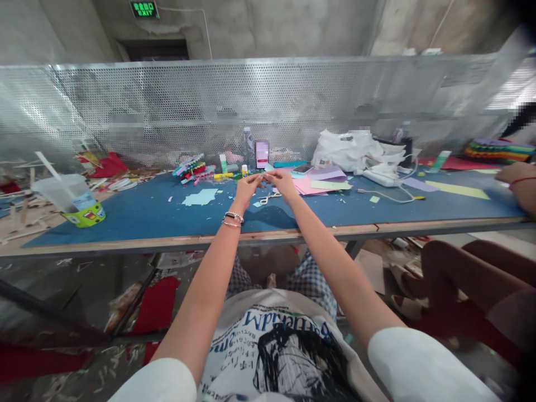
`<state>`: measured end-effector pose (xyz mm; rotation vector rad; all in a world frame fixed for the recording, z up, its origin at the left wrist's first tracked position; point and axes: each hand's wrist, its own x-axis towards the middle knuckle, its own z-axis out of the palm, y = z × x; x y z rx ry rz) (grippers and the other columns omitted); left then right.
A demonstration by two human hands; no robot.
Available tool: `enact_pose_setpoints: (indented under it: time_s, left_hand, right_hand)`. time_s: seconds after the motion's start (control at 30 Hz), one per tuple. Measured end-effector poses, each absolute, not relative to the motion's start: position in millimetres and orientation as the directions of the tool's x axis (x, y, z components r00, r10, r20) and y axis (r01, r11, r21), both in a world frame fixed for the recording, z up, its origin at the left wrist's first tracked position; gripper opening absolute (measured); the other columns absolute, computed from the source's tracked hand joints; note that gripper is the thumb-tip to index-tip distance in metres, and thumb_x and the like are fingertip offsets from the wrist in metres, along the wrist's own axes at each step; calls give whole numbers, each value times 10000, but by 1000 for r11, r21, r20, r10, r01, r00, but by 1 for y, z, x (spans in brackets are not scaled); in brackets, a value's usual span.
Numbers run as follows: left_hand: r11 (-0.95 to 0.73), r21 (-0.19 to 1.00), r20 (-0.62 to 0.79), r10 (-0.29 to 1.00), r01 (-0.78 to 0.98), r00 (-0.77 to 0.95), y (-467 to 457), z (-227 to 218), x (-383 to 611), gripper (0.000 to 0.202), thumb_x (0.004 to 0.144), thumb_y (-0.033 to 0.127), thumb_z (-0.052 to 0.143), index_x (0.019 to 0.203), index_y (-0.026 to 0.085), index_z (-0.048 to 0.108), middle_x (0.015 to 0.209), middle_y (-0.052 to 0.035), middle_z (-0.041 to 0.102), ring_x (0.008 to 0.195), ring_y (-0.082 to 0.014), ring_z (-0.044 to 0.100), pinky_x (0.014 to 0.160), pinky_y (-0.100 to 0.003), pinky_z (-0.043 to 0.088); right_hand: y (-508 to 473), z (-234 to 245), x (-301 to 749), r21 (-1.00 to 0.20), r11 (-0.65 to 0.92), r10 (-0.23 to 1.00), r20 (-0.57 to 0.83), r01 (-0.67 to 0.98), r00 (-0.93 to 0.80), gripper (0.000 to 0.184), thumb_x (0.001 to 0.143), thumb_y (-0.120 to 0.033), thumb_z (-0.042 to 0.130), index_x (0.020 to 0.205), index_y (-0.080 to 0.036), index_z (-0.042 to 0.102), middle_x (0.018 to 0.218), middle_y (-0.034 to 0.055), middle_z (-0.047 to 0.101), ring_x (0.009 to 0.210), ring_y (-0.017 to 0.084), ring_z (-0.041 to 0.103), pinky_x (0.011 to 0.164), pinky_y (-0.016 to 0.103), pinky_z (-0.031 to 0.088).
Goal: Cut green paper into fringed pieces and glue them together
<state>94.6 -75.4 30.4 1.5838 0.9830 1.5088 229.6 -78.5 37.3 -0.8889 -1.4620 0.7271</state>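
Out over the table, my left hand (247, 187) and my right hand (281, 182) meet at the fingertips. Both are pinched closed on something too small to make out. White-handled scissors (268, 198) lie on the blue table mat (218, 223) just beneath them. Light blue paper (200, 197) rests to the left of my left hand. Beyond the hands stand a yellow glue stick (244, 171) and an upright phone (262, 154). Pink paper (307, 186), with purple and pale green sheets, is spread to the right of my right hand.
A plastic drink cup (69, 195) stands at the left near the front edge. White plastic bags (345, 152) and a power strip (381, 176) with a cable lie right of centre. Another person's hand (521, 181) is at the far right. A perforated metal screen (285, 106) backs the table.
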Motion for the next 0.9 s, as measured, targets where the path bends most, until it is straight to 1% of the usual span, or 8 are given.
enact_pose_setpoints:
  time_s: [0.1,0.27,0.37,0.47,0.53,0.6,0.77,0.9]
  left_hand:
    - [-465,884,463,885,53,42,-75,30,95,348,774,401,605,1013,162,686,907,-68,702,666,-114,616,515,-194,381]
    - [-431,900,427,902,68,63,-75,30,96,361,752,394,637,1039,177,679,897,-65,704,688,-122,619,543,-197,401]
    - [-415,907,412,909,66,61,-74,29,96,359,748,366,647,1054,179,670,943,-67,703,681,-115,618,536,-192,400]
    - [-398,916,397,918,61,24,-73,27,96,354,769,337,626,1078,166,654,978,-77,700,665,-104,612,523,-184,394]
    - [-393,917,393,919,62,20,-72,27,96,348,780,316,616,1085,152,646,981,-84,700,666,-100,612,515,-178,388]
    - [-394,916,394,919,69,27,-73,27,97,349,785,301,610,1092,137,637,980,-91,701,675,-101,615,511,-174,385]
    - [-385,920,384,923,78,21,-74,27,97,378,788,304,608,1123,128,618,982,-94,701,704,-106,616,534,-178,403]
    - [-386,919,384,923,79,32,-72,26,96,370,790,304,604,1120,137,622,984,-90,700,701,-107,614,532,-180,400]
  right_hand:
    - [-78,37,230,-840,533,844,536,100,0,248,720,-406,617,788,-169,646,797,42,674,763,148,604,685,279,473]
    - [-70,32,231,-827,543,835,551,146,13,308,735,-462,586,835,-174,630,797,38,664,772,152,595,699,288,479]
    - [-62,28,232,-771,600,778,624,215,67,348,762,-508,546,864,-188,637,892,52,640,882,167,573,774,309,472]
    - [-60,28,233,-675,667,669,729,316,145,374,819,-534,470,884,-213,651,1010,77,596,1032,190,504,890,346,424]
    - [-60,29,234,-628,690,621,769,359,151,408,853,-542,415,859,-217,663,992,82,589,1056,199,481,944,370,383]
    - [-61,30,235,-592,712,592,795,379,129,452,865,-557,382,811,-214,671,940,77,589,1029,201,492,962,381,363]
    - [-59,28,233,-520,755,540,839,399,72,504,855,-595,368,754,-207,674,854,67,581,946,194,521,927,374,381]
    - [-58,27,233,-512,758,532,844,404,71,491,855,-594,372,764,-215,670,845,62,581,940,191,520,912,369,389]
